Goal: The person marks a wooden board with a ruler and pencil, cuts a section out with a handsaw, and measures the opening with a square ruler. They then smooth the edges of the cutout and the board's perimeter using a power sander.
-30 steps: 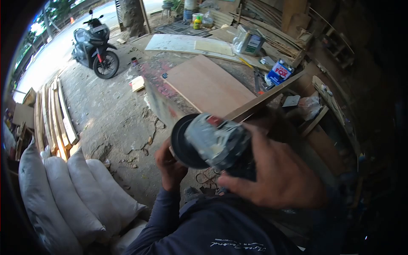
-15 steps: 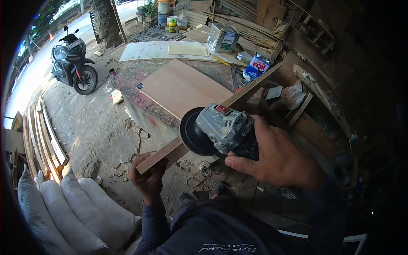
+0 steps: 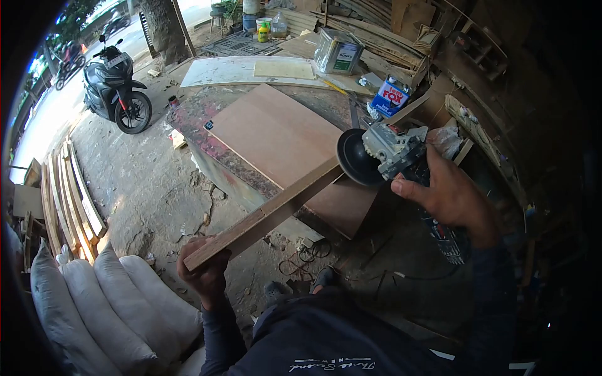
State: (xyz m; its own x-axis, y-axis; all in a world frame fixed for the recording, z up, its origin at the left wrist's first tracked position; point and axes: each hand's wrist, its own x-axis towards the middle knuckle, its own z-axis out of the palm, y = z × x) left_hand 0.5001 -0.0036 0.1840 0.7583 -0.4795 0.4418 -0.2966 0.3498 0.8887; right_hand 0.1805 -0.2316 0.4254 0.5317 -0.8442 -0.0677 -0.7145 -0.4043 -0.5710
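Note:
My left hand (image 3: 205, 271) is wrapped round the near end of a long wooden board (image 3: 269, 210), which is held on edge and slants up to the far right. My right hand (image 3: 454, 194) grips an angle grinder (image 3: 396, 149) fitted with a round black disc (image 3: 360, 156). That disc overlaps the board's upper edge past its middle. A cord trails from the grinder's lower end. Beyond the board, a flat plywood sheet (image 3: 276, 135) lies on the paint-stained worktable (image 3: 194, 116).
A blue and white FOX can (image 3: 390, 97) and a large square tin (image 3: 338, 53) stand at the worktable's far side. White sacks (image 3: 106, 313) and a stack of wooden strips (image 3: 72, 194) are on my left. A motorcycle (image 3: 118, 88) is parked beyond; cables (image 3: 307, 254) lie near my feet.
My right hand has moved the grinder up and right along the board, away from my left hand. The board's near end has shifted slightly left and down. Riders have appeared on the road.

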